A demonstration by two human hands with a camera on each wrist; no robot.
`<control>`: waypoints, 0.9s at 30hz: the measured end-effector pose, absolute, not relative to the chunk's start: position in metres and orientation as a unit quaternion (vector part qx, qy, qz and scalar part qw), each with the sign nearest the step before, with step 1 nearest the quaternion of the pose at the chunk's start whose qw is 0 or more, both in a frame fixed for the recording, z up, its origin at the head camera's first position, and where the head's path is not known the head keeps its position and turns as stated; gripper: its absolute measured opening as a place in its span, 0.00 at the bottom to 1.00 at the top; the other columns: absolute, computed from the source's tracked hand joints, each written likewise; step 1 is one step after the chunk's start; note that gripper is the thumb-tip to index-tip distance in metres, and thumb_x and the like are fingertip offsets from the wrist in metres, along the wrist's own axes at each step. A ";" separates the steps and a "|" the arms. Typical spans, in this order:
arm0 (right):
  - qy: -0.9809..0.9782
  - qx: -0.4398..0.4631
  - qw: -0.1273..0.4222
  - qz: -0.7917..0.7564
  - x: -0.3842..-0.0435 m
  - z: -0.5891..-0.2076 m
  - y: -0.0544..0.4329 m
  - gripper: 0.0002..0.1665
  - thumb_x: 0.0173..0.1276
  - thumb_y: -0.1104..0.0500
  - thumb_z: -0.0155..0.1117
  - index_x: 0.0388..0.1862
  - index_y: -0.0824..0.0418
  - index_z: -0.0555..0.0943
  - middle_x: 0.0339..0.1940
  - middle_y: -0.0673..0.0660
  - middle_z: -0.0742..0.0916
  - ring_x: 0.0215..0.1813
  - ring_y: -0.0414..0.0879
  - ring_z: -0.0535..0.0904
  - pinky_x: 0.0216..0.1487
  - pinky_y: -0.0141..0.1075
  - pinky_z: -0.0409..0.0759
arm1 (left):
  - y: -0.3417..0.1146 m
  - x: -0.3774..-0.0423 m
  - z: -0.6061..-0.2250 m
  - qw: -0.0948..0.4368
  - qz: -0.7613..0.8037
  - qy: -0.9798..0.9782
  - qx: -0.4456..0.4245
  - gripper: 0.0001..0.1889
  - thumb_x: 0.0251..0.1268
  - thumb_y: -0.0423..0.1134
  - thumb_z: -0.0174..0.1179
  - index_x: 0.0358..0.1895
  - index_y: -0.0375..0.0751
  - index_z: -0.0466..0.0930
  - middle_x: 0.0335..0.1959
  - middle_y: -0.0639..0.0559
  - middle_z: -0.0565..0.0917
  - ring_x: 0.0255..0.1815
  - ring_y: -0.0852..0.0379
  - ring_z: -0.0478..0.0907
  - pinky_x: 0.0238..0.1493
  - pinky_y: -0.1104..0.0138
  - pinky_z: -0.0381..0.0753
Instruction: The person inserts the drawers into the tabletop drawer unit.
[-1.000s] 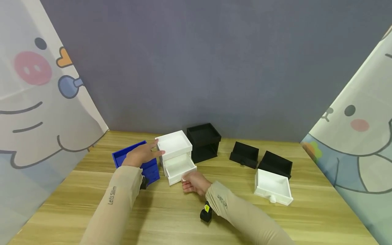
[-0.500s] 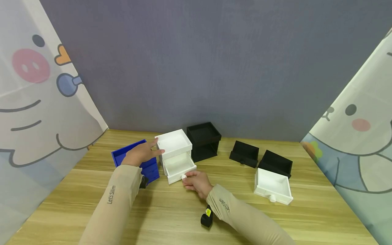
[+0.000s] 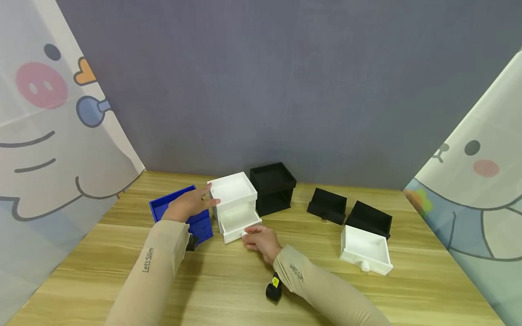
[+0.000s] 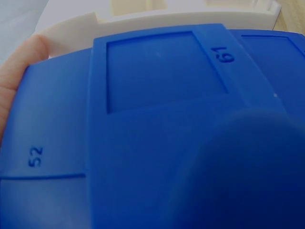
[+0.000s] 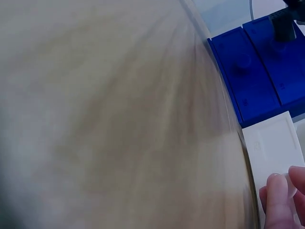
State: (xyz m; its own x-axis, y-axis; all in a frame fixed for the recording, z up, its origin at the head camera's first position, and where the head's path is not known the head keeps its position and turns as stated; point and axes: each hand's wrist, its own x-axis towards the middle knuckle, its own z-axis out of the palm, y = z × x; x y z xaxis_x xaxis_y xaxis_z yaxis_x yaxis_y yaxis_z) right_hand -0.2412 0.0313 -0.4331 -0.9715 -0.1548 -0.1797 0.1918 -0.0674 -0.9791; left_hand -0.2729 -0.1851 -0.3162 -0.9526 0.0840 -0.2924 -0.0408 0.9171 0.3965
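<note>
A white drawer cabinet [image 3: 232, 192] stands near the back of the table, its lower white drawer [image 3: 239, 219] pulled partway out and tilted slightly. My left hand [image 3: 186, 206] rests against the cabinet's left side and top rim, thumb and forefinger spread and fairly straight. In the left wrist view a finger [image 4: 19, 64] touches the white wall. My right hand [image 3: 263, 242] pinches the round knob [image 5: 290, 186] on that drawer's front between thumb and fingers. Beneath my left hand and wrist lies a blue cabinet [image 4: 152, 143] with embossed numbers, partly hidden in the head view.
Right of the white cabinet is a black cabinet [image 3: 272, 185] with an open front. Two loose black drawers [image 3: 327, 206] and a loose white drawer [image 3: 365, 249] lie farther right on the wooden table [image 3: 228, 290]. A grey wall [image 3: 269, 90] closes off the back.
My right fingers have shifted a little about the knob, which showed more half a second ago. The drawer and my left hand look nearly unmoved; the head view has shifted slightly.
</note>
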 end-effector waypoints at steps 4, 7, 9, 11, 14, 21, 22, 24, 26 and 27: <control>0.676 0.017 0.113 -0.728 -0.245 -0.433 0.030 0.14 0.57 0.76 0.64 0.44 0.78 0.80 0.28 0.56 0.85 0.27 0.40 0.81 0.31 0.30 0.81 | -0.185 -0.272 -0.315 0.153 0.204 0.967 0.015 0.43 0.67 0.67 0.46 0.78 0.51 0.42 0.73 0.32 0.53 0.70 0.28 0.52 0.60 0.33 0.54; 0.678 0.020 0.111 -0.726 -0.247 -0.432 0.028 0.14 0.57 0.76 0.64 0.44 0.78 0.80 0.30 0.59 0.87 0.29 0.41 0.81 0.32 0.31 0.82 | -0.185 -0.273 -0.315 0.153 0.204 0.967 0.015 0.43 0.67 0.66 0.46 0.78 0.51 0.42 0.73 0.32 0.53 0.70 0.28 0.52 0.60 0.34 0.55; 0.682 0.024 0.108 -0.723 -0.248 -0.431 0.026 0.14 0.57 0.76 0.64 0.44 0.78 0.81 0.31 0.60 0.87 0.29 0.42 0.82 0.32 0.31 0.82 | -0.185 -0.273 -0.316 0.154 0.201 0.967 0.013 0.43 0.67 0.66 0.46 0.78 0.52 0.42 0.73 0.32 0.53 0.70 0.28 0.52 0.60 0.33 0.55; 0.684 0.028 0.105 -0.721 -0.249 -0.431 0.024 0.14 0.58 0.75 0.64 0.45 0.77 0.81 0.31 0.60 0.87 0.30 0.42 0.82 0.32 0.31 0.82 | -0.185 -0.273 -0.316 0.156 0.200 0.967 0.011 0.42 0.68 0.66 0.46 0.78 0.52 0.42 0.73 0.31 0.53 0.70 0.28 0.52 0.60 0.33 0.55; 0.685 0.030 0.098 -0.721 -0.251 -0.430 0.020 0.14 0.58 0.75 0.64 0.44 0.77 0.81 0.31 0.60 0.87 0.29 0.42 0.82 0.31 0.31 0.81 | -0.184 -0.272 -0.316 0.159 0.199 0.967 0.010 0.42 0.69 0.65 0.46 0.78 0.51 0.42 0.73 0.31 0.54 0.70 0.28 0.52 0.60 0.34 0.56; 0.672 0.042 0.080 -0.735 -0.257 -0.431 0.015 0.14 0.58 0.75 0.64 0.44 0.79 0.81 0.30 0.60 0.85 0.29 0.42 0.81 0.31 0.32 0.82 | -0.181 -0.271 -0.315 0.156 0.190 0.969 0.018 0.42 0.68 0.66 0.46 0.78 0.50 0.43 0.72 0.29 0.56 0.68 0.28 0.55 0.58 0.34 0.59; 0.672 0.043 0.077 -0.736 -0.257 -0.431 0.015 0.13 0.58 0.75 0.64 0.44 0.79 0.81 0.29 0.60 0.85 0.29 0.42 0.81 0.31 0.32 0.82 | -0.181 -0.271 -0.315 0.158 0.190 0.969 0.016 0.42 0.68 0.66 0.46 0.78 0.51 0.43 0.72 0.29 0.55 0.68 0.28 0.55 0.58 0.34 0.59; 0.670 0.044 0.073 -0.737 -0.258 -0.431 0.013 0.13 0.58 0.74 0.65 0.43 0.78 0.81 0.28 0.60 0.85 0.29 0.43 0.82 0.31 0.32 0.82 | -0.181 -0.272 -0.314 0.160 0.189 0.969 0.011 0.42 0.68 0.66 0.46 0.78 0.52 0.42 0.72 0.30 0.55 0.68 0.28 0.54 0.58 0.33 0.58; 0.668 0.047 0.075 -0.739 -0.259 -0.431 0.012 0.13 0.57 0.74 0.65 0.43 0.78 0.82 0.27 0.59 0.84 0.29 0.43 0.82 0.31 0.32 0.82 | -0.182 -0.271 -0.313 0.160 0.189 0.969 0.009 0.42 0.68 0.66 0.46 0.78 0.52 0.42 0.72 0.30 0.55 0.69 0.28 0.54 0.58 0.33 0.57; 0.665 0.049 0.076 -0.741 -0.259 -0.431 0.011 0.13 0.57 0.74 0.65 0.43 0.78 0.82 0.27 0.58 0.84 0.29 0.43 0.82 0.31 0.32 0.82 | -0.182 -0.270 -0.312 0.161 0.189 0.969 0.009 0.43 0.68 0.66 0.46 0.78 0.51 0.42 0.72 0.30 0.54 0.69 0.28 0.54 0.59 0.34 0.57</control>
State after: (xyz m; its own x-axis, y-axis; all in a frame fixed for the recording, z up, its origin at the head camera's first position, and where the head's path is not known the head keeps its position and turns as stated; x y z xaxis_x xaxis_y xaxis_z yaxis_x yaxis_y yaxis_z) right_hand -0.2591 0.0113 -0.4310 -0.9837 -0.0477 -0.1731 0.1772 -0.1032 -0.9787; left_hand -0.2699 -0.1824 -0.3122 -0.9480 0.0785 -0.3085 -0.0434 0.9282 0.3696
